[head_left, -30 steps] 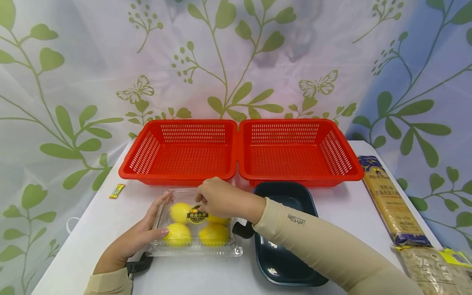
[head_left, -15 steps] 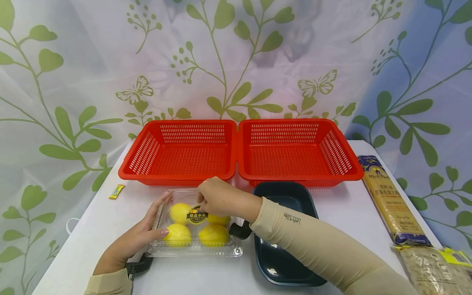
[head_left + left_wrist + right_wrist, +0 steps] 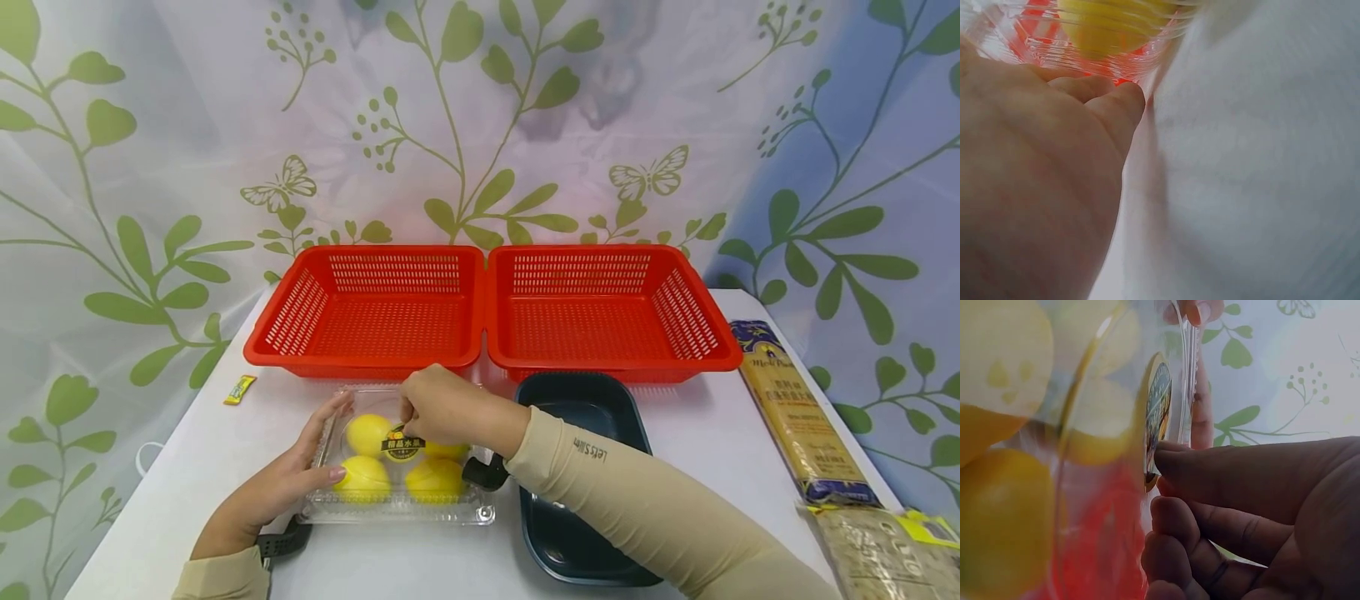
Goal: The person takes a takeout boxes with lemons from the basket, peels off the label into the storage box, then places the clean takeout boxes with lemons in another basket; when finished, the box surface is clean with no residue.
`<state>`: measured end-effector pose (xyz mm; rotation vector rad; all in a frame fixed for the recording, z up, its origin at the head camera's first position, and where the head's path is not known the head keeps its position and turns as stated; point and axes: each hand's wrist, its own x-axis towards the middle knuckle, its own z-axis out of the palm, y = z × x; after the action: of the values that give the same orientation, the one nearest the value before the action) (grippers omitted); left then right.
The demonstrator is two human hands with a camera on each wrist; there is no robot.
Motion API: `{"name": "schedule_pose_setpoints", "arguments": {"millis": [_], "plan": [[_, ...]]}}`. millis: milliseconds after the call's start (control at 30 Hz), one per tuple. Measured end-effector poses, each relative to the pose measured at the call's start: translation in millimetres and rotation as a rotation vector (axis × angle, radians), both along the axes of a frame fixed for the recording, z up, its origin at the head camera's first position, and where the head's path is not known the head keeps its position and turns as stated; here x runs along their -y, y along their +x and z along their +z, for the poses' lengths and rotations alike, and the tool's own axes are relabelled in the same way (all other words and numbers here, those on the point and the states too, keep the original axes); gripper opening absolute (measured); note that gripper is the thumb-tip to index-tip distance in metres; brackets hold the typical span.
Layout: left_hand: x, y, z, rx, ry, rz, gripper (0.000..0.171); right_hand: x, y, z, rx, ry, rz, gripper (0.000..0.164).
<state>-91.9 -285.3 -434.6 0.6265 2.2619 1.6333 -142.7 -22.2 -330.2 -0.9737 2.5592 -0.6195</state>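
Note:
A clear plastic clamshell box [image 3: 397,508] with several round yellow fruits [image 3: 362,479] inside lies on the white table. On its lid is a black and gold fruit sticker [image 3: 402,444]. My left hand [image 3: 288,475] holds the box by its left side, the thumb over the lid and the fingers along the outer wall. My right hand [image 3: 450,408] reaches across the lid from the right. In the right wrist view its thumb and forefinger [image 3: 1191,469] pinch at the sticker's edge. The right hand hides part of the back right fruit in the head view.
Two red slotted baskets [image 3: 375,364] stand side by side behind the box. A dark blue tray [image 3: 577,575] lies under my right forearm. At the right are a pasta packet [image 3: 802,417] and a clear bag [image 3: 877,550]; a small yellow candy [image 3: 240,389] lies at the left.
The right forearm and wrist have shifted slightly to the left, the fingers staying at the sticker. The left hand and the box have kept their place.

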Motion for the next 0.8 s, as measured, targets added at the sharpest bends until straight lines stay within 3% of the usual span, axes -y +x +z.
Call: {"name": "schedule_pose_setpoints", "arguments": {"millis": [233, 533, 800], "plan": [[-1.1, 0.8, 2.3, 0.009, -0.012, 0.009, 0.088, 1.9, 1.2, -0.5, -0.047, 0.008, 0.014, 0.004], [-0.5, -0.3, 0.3, -0.005, -0.005, 0.002, 0.088, 1.7, 2.0, -0.9, -0.036, -0.005, -0.005, 0.006], [0.0, -0.7, 0.1, -0.038, -0.001, -0.013, 0.087, -3.8, 3.5, 2.8, -0.048, -0.050, 0.045, 0.011]]}}
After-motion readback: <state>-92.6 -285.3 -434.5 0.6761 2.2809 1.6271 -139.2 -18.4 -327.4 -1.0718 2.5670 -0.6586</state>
